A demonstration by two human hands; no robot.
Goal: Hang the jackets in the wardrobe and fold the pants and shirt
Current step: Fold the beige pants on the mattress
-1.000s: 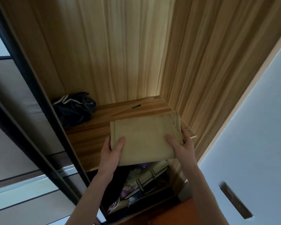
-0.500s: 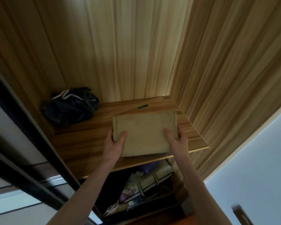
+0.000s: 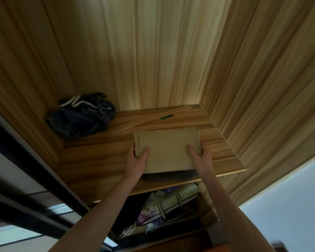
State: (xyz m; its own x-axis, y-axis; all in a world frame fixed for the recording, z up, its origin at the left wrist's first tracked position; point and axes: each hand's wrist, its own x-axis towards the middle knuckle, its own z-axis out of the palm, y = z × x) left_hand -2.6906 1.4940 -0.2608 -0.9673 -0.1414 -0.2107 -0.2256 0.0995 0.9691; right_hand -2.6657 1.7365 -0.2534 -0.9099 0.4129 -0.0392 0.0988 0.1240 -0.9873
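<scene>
A folded khaki garment [image 3: 166, 149] lies on the wooden wardrobe shelf [image 3: 91, 160], right of the shelf's middle. My left hand [image 3: 137, 158] grips its left edge, thumb on top and fingers under the fold. My right hand [image 3: 200, 158] grips its right edge in the same way. A dark shadow shows under the garment's near edge, so whether that edge rests flat I cannot tell.
A crumpled dark blue garment [image 3: 82, 116] with white trim sits at the shelf's back left corner. A thin wooden strip [image 3: 153, 120] with a green label lies behind the khaki garment. Below the shelf are bags and fabric [image 3: 164, 206]. A dark sliding door frame [image 3: 25, 171] runs along the left.
Both hands have pushed the khaki garment further onto the shelf, away from its front edge. The view has tilted and moved closer to the wardrobe.
</scene>
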